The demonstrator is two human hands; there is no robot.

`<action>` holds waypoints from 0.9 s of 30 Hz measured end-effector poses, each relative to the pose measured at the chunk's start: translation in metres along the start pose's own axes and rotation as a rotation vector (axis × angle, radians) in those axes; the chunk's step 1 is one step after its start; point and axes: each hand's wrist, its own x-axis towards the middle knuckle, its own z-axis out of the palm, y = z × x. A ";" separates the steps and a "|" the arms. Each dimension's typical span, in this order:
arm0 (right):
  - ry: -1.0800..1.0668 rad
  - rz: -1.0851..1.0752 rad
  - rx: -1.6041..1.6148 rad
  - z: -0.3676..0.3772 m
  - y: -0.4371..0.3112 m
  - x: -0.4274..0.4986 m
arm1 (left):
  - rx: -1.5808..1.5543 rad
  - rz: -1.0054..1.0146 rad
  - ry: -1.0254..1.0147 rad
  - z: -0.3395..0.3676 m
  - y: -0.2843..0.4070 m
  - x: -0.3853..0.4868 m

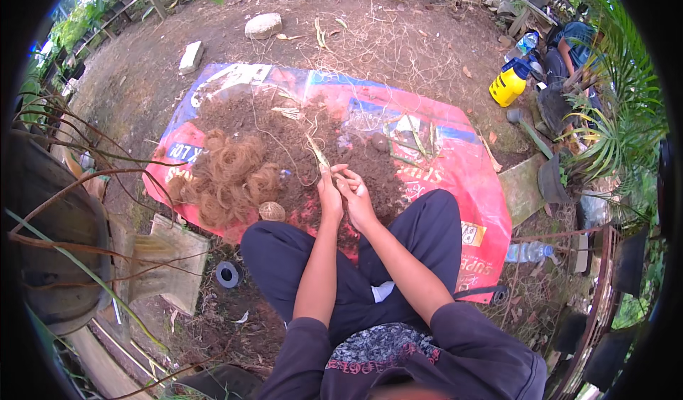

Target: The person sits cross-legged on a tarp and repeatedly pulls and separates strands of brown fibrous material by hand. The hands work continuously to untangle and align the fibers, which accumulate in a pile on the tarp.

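Observation:
My left hand (329,189) holds the lower end of a pale plant cutting (318,152) with thin stringy roots, upright between thumb and fingers. My right hand (356,192) is right beside it, fingers curled; whether it also grips the cutting I cannot tell. Both hands are above dark loose soil (299,133) on a red and blue plastic sheet (469,176). Left of the hands lie clumps of brown coconut fibre (235,160) and a small string-wrapped ball (272,212). Several green stems (419,138) lie to the right. A thin string (261,125) curves across the soil.
Two stones (263,26) and tangled string (373,53) lie beyond the sheet. At right are a yellow sprayer bottle (507,86), a plastic bottle (528,252) and a crouching person (576,48). A roll of black tape (229,274) and a large pot (58,234) are at left.

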 end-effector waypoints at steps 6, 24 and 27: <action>0.045 -0.009 0.092 0.004 -0.011 -0.009 | 0.536 0.289 0.026 -0.002 -0.015 0.001; -0.372 0.466 0.565 -0.023 -0.044 0.002 | 0.477 0.317 -0.312 0.002 0.011 -0.003; -0.444 0.509 0.592 -0.026 -0.050 -0.001 | 0.425 0.292 -0.383 0.005 0.020 -0.006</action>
